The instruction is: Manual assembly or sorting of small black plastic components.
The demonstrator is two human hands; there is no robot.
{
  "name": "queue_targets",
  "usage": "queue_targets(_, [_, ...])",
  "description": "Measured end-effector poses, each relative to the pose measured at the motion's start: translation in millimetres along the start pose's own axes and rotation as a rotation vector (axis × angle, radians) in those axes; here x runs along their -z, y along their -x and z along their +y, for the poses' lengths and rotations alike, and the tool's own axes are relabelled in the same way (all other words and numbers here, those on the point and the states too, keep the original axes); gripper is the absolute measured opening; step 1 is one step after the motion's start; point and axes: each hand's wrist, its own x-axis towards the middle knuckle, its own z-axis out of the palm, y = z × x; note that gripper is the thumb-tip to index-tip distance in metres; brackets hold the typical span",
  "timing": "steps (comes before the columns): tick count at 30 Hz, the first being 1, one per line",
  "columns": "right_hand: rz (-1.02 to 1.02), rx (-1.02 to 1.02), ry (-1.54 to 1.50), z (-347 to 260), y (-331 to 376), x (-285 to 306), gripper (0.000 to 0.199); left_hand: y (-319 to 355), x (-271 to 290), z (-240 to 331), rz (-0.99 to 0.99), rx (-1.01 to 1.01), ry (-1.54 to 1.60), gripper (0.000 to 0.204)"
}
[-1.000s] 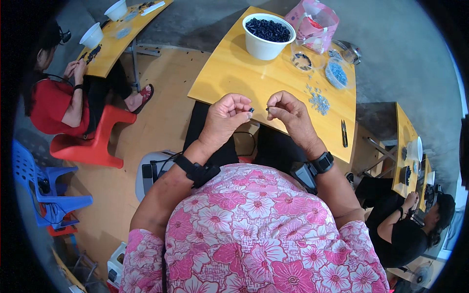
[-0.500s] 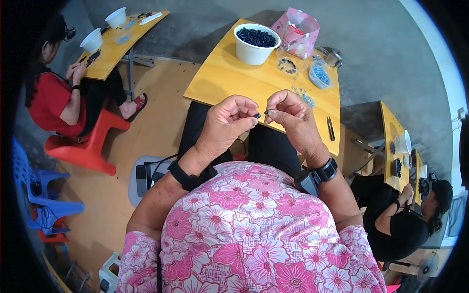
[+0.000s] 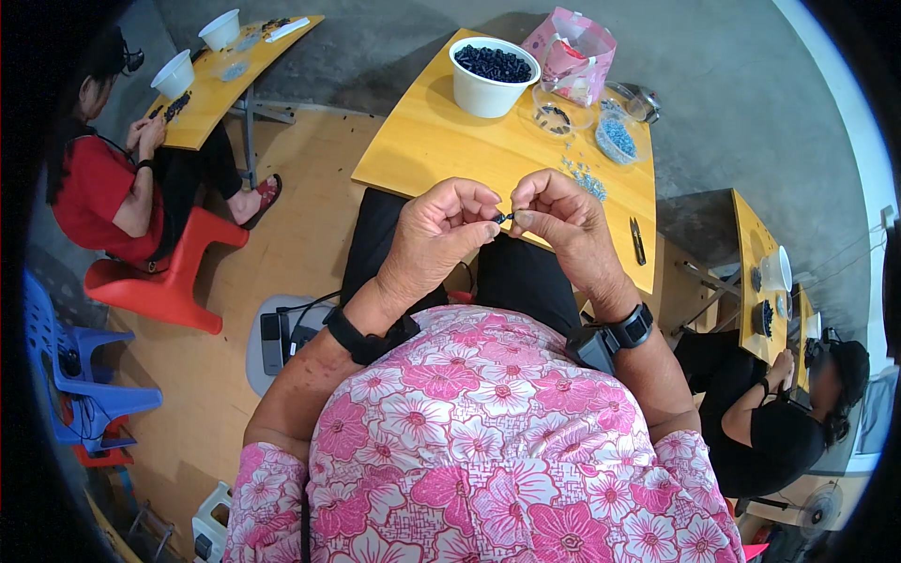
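Observation:
Over my lap, just off the near edge of the yellow table (image 3: 404, 155), both hands meet fingertip to fingertip. My left hand (image 3: 441, 225) is closed in a pinch on a small black piece (image 3: 501, 219). From the other side my right hand (image 3: 563, 220) pinches a tiny dark piece that meets the black one; its shape is mostly hidden by the fingers. On the table, a white tub (image 3: 488, 94) is heaped with similar black pieces. Small clear-blue pieces (image 3: 587, 180) lie loose near the right edge.
A clear tub (image 3: 617, 141) holds blue pieces beside a shallow clear container (image 3: 552, 118) with some dark ones. Behind stand a pink bag (image 3: 572, 56) and a metal container (image 3: 648, 105). Black-handled snips (image 3: 637, 242) lie at the right edge. Co-workers sit left (image 3: 113, 188) and right (image 3: 770, 432).
The dark pieces, held with a small gap between my hands before, now meet. My fingertips have come slightly closer together. Things on the table stay in place.

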Motion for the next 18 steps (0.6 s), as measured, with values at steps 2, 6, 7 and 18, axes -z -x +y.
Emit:
queue_targets(2, [0.004,-0.002,0.005,0.1,0.1,0.1,0.018,0.4,0.4,-0.4,-0.002,0.005,-0.001,0.021])
queue_targets(6, [0.004,-0.011,0.031,-1.5,0.4,-1.1,0.018,1.1,-0.4,1.2,-0.003,-0.004,0.002,0.021])
queue_targets(7, [0.008,-0.011,0.047,-1.6,0.6,-1.4,0.018,1.4,-0.7,1.5,0.001,-0.006,-0.006,0.021])
queue_targets(18, [0.006,-0.012,0.054,-3.2,0.2,-2.1,0.018,2.1,-0.6,-0.5,-0.006,-0.033,-0.057,0.022])
